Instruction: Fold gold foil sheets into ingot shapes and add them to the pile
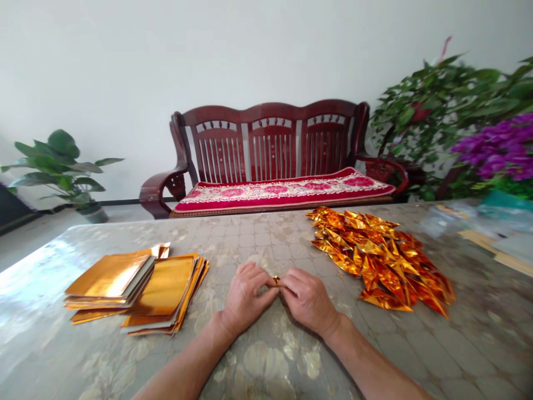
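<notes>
My left hand [249, 291] and my right hand [307, 299] meet over the middle of the table, fingertips pinched together. Between them a small bit of gold foil paper [275, 280] shows; the fingers hide most of it, so its shape is unclear. To the left lie two stacks of flat gold foil paper, one stack [110, 275] partly overlapping the other stack [164, 289]. On the right spreads a heap of folded gold foil ingots [375, 253] with pointed ends, apart from my right hand.
The table [250, 366] has a patterned, shiny cover. Clear plastic bags [447, 218] and tan strips [495, 250] lie at its right edge, near purple flowers [499, 147]. Behind it stands a wooden bench [270, 114] with a red floral cushion [287, 190]. A potted plant [69, 166] is on the left.
</notes>
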Demonstrator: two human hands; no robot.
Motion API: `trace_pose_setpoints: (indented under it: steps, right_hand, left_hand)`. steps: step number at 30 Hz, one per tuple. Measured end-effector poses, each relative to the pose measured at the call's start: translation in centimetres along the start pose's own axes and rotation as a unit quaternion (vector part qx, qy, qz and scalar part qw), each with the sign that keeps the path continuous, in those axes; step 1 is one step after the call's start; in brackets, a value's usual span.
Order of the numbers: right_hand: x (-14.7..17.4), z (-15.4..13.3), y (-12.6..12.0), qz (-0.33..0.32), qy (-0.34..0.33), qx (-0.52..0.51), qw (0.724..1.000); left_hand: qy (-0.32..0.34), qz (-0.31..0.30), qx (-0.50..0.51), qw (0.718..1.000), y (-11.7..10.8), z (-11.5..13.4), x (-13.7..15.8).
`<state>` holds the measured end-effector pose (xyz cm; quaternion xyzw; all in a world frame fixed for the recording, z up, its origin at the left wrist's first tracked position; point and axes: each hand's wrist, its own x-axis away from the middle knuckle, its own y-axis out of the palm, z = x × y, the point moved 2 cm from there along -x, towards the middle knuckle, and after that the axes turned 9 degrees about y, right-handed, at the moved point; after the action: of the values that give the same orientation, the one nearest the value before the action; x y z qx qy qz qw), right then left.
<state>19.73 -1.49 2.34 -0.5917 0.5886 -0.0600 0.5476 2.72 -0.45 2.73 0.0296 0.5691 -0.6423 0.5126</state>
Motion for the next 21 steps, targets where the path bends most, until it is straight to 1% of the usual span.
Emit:
trace_pose_setpoints:
  steps: [3,5,12,16,21]
  right_hand:
    - [0.11,0.26,-0.08,-0.014,-0.009,-0.008,1.000]
    - [0.19,0.39,-0.08,-0.017,-0.014,-0.021,1.000]
    - [0.17,0.63,0.04,-0.007,-0.023,-0.052,0.998]
    - [0.18,0.68,0.09,-0.002,-0.035,-0.050,0.998]
    - [0.11,0.49,0.01,-0.003,-0.051,-0.046,0.998]
  left_hand:
    - [-0.066,0.022,0.044,0.997,0.30,-0.60,0.11]
    - [-0.102,0.025,0.051,0.993,0.42,-0.82,0.21]
    - [-0.171,-0.019,0.034,0.984,0.53,-0.93,0.27]
    - [-0.188,-0.043,0.032,0.981,0.76,-1.12,0.27]
    - [-0.165,-0.039,0.045,0.984,0.92,-1.13,0.34]
